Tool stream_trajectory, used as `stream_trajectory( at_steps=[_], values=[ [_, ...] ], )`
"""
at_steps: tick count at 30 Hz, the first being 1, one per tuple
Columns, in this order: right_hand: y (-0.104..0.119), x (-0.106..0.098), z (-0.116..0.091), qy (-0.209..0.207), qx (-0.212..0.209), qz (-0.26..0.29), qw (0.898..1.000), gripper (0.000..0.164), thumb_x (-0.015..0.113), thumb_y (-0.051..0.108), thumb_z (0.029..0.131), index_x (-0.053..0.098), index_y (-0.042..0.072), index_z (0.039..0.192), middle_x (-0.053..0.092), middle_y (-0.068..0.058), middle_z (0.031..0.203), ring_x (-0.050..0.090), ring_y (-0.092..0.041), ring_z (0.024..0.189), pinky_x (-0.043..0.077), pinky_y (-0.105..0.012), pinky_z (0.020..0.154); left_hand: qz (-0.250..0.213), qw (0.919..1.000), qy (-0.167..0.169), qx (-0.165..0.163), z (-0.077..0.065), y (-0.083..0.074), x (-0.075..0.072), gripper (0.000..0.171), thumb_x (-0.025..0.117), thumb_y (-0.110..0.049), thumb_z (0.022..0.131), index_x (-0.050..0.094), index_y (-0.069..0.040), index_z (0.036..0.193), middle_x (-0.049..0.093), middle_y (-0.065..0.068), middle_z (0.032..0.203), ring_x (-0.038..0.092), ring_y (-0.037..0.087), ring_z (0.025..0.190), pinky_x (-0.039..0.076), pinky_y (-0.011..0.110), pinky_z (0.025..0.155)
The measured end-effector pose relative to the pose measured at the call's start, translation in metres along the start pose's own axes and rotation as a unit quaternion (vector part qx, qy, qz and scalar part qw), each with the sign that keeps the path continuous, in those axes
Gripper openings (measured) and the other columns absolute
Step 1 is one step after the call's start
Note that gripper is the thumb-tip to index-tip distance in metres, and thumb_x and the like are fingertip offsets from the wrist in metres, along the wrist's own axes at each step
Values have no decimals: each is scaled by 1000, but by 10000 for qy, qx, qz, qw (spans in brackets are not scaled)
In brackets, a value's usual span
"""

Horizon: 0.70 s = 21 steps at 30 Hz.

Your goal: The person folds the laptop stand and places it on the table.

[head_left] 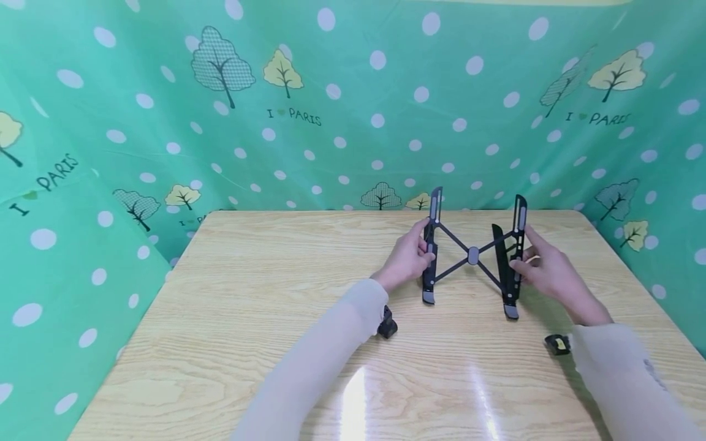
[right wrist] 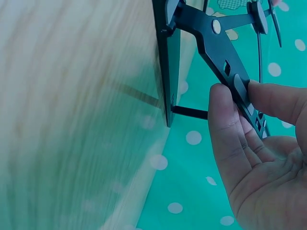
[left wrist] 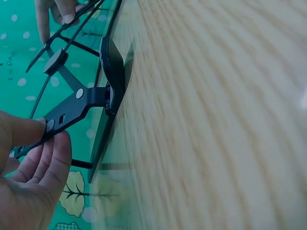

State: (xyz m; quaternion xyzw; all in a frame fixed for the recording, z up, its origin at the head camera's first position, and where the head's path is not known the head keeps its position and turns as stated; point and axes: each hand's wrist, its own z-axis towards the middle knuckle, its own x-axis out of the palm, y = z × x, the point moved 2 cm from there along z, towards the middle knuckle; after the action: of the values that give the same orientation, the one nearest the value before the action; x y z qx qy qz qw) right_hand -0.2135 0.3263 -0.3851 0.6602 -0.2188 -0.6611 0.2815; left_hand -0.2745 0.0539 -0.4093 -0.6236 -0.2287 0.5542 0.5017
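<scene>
A black folding laptop stand (head_left: 473, 255) stands unfolded on the wooden table, its crossed bars meeting at a grey oval hub. Grey pads line its two side arms, which slope upward above base rails. My left hand (head_left: 407, 256) pinches the left side arm (left wrist: 72, 108) between thumb and fingers. On the other side, my right hand (head_left: 548, 269) grips the right side arm (right wrist: 225, 62) the same way, thumb on the inner face. A thin black strut (right wrist: 191, 112) joins that arm to its base rail in the right wrist view.
The light wooden table (head_left: 248, 306) ends at a green polka-dot cloth (head_left: 342, 122) behind and at the sides. Small black devices sit by both cuffs, one at the left wrist (head_left: 388, 323) and one at the right (head_left: 558, 344).
</scene>
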Motion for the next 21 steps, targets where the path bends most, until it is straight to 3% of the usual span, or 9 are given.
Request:
stream_trajectory(
  at_steps=[13, 21],
  values=[
    [9, 9, 4, 61, -46, 126, 9999, 85, 57, 10, 95, -3, 21, 154, 51, -21, 100, 63, -30, 73, 56, -37, 60, -154, 9997, 41, -161, -8, 4, -14, 86, 67, 6, 83, 24, -22, 152, 57, 4, 87, 61, 12, 74, 54, 19, 68],
    [13, 14, 7, 57, -102, 36, 9999, 86, 58, 12, 94, -4, 22, 153, 53, -20, 98, 62, -30, 76, 56, -37, 60, -1, 10000, -30, -80, -12, 7, -22, 87, 68, 6, 83, 22, -19, 152, 58, 4, 86, 60, 12, 74, 53, 19, 68]
  ],
)
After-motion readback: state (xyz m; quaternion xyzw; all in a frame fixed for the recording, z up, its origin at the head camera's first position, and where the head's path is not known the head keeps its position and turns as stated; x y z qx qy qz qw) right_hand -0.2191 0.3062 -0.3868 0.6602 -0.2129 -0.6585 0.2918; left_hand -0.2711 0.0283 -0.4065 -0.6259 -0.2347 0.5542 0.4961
